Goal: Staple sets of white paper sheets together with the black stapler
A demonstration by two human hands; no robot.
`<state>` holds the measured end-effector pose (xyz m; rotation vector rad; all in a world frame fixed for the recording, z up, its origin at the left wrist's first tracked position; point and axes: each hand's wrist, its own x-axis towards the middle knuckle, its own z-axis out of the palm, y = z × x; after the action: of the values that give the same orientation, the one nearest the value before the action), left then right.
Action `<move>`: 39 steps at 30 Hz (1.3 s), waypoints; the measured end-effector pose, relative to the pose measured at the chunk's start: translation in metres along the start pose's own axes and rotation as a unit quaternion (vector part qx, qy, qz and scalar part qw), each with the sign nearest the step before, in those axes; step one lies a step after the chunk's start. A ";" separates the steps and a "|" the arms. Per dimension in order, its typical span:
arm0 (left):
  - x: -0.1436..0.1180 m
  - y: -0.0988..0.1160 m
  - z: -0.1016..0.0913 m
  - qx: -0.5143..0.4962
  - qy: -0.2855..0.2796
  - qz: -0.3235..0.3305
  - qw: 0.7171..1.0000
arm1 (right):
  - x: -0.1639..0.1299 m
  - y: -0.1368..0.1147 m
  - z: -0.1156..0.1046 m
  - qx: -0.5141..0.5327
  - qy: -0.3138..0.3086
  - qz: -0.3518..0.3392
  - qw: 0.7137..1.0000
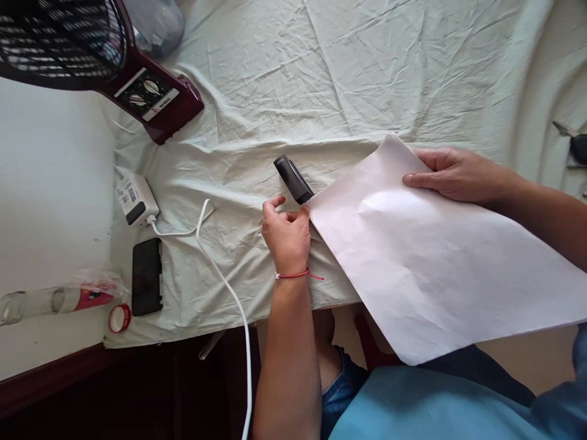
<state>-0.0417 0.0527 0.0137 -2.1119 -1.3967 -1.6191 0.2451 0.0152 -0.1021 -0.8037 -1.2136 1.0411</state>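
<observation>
Left hand (288,235) & right hand (452,174) were bare, no gloves, no rings seen. Thin red string bracelet (298,275) w/ a small white bead sat on left wrist. Forearms were uncovered. Light blue top (413,403) and blue denim (342,388) showed at lower edge.

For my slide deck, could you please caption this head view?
Left hand pinches white paper sheet beside black stapler; right hand presses its far edge.

Both bare forearms reach forward, hands set well apart.

The left hand (287,235) is loosely curled, knuckles up, index finger hooked and thumb tucked toward it, a red thread around the wrist. The right hand (452,174) lies flat, palm down, fingers stretched out together and pointing left, forearm angled in from the right.
</observation>
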 end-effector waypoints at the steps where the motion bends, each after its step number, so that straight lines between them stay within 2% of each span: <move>1: -0.001 0.000 0.000 0.000 -0.002 0.005 1.000 | 0.000 -0.001 0.001 0.003 0.008 0.006 1.000; 4: -0.006 0.004 -0.001 0.002 -0.001 0.037 0.999 | -0.001 -0.005 0.005 0.014 0.036 0.020 0.999; 7: -0.013 0.009 -0.003 0.014 0.001 0.097 0.995 | -0.001 -0.007 0.007 0.031 0.055 0.028 0.998; 12: -0.018 0.007 -0.010 0.051 0.004 0.198 0.979 | -0.003 -0.009 0.009 0.050 0.057 0.043 0.996; 15: -0.018 0.005 -0.014 0.102 0.008 0.226 0.969 | -0.004 -0.009 0.008 0.040 0.061 0.037 0.997; 18: -0.020 0.007 -0.016 0.160 -0.013 0.204 0.966 | -0.005 -0.006 0.005 0.031 0.053 0.019 0.998; 21: -0.022 0.009 -0.014 0.165 -0.034 0.167 0.971 | -0.004 -0.003 0.001 0.033 0.035 0.033 0.998; 24: -0.025 0.011 -0.012 0.123 -0.046 0.154 0.979 | -0.002 0.002 -0.003 0.038 0.019 0.054 0.998; 27: -0.029 0.012 -0.010 0.082 -0.056 0.161 0.982 | -0.001 0.006 -0.009 0.036 0.035 0.072 0.996; 30: -0.033 0.013 -0.008 0.037 -0.053 0.136 0.989 | -0.001 0.009 -0.016 0.025 0.032 0.092 0.995; 34: -0.034 0.018 -0.009 -0.051 -0.025 0.078 0.995 | -0.007 0.008 -0.019 0.027 -0.001 0.057 0.998; 36: -0.035 0.022 -0.011 -0.125 -0.018 0.050 0.991 | -0.009 0.007 -0.016 0.043 0.024 0.043 0.998; 39: -0.038 0.029 -0.016 -0.226 -0.031 -0.010 0.974 | -0.009 0.005 -0.009 0.068 0.106 0.022 0.992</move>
<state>-0.0313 0.0048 0.0011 -2.4037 -1.1491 -2.0566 0.2525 0.0092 -0.1116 -0.8160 -0.9389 1.0348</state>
